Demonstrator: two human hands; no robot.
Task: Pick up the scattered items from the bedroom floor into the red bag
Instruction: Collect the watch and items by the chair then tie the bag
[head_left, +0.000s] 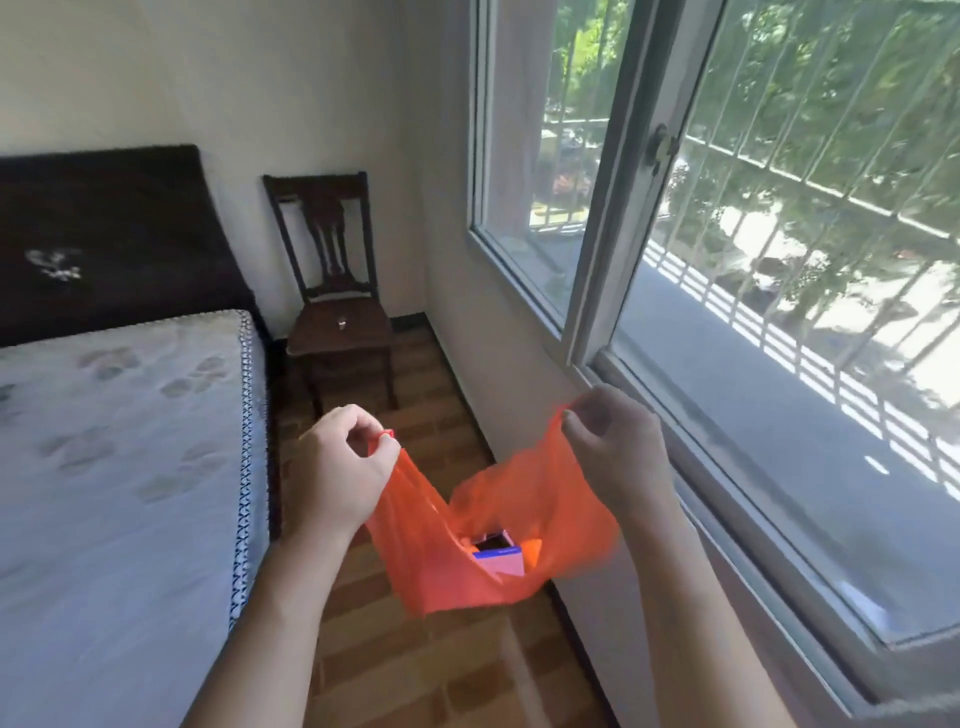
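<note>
A thin red plastic bag (431, 561) hangs open in front of me above the wooden floor. My left hand (337, 473) pinches its left handle, and my right hand (613, 447) pinches its right handle, so the mouth is spread between them. Inside the bag lies a pink box with a blue edge (498, 558), a dark item just above it, and something orange beside it. The strip of floor that shows holds no loose items.
A bed with a white patterned mattress (114, 467) fills the left side. A dark wooden chair (337, 312) stands at the far wall with a small object on its seat. A barred window (727, 260) and its sill run along the right. Brown wood floor (415, 665) lies between.
</note>
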